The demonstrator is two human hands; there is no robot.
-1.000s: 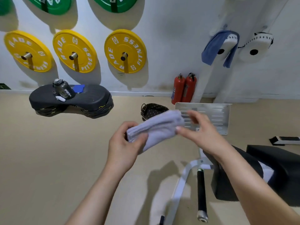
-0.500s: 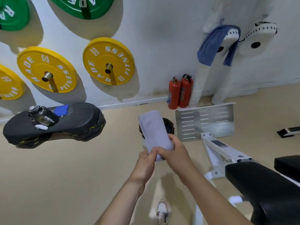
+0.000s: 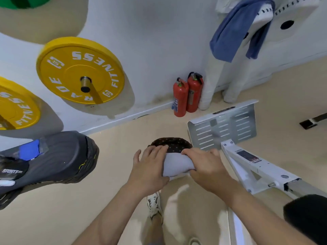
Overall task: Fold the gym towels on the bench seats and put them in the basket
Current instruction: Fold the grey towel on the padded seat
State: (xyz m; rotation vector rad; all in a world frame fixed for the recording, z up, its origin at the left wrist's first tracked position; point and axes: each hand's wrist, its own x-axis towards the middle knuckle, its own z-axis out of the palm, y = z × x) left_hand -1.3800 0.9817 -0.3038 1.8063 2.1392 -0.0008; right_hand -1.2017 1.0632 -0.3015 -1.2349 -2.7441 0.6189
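1. The towel (image 3: 177,164) is pale lilac-grey, soft and matte. It is folded into a rounded bundle and held over the near rim of the basket (image 3: 172,144). Whether it rests on that rim cannot be told.
2. The basket is dark brown fabric with a pattern of small pale dots. It is round-mouthed and stands on the beige floor (image 3: 115,149).
3. The left hand (image 3: 150,167) lies against the towel's left end. Its fingers (image 3: 159,149) are nearly straight and close together over the top, with the thumb splayed away.
4. The right hand (image 3: 207,167) grips the right end, fingers curled over the top and thumb tucked beneath.
5. The yellow weight plates (image 3: 80,70) on the white wall are smooth discs. They read "FITNESS" and "RADE" in white.
6. A dark bottle (image 3: 12,171) marked "SPORTS" lies on a stack of black rounded pads (image 3: 58,160).
7. Two glossy red fire extinguishers (image 3: 187,96) stand against the wall. A blue cloth (image 3: 230,30) drapes over a white padded roller.
8. A slotted metal plate (image 3: 223,124) and a white steel frame (image 3: 256,167) stand just right of the basket. Open floor lies to its left and behind.
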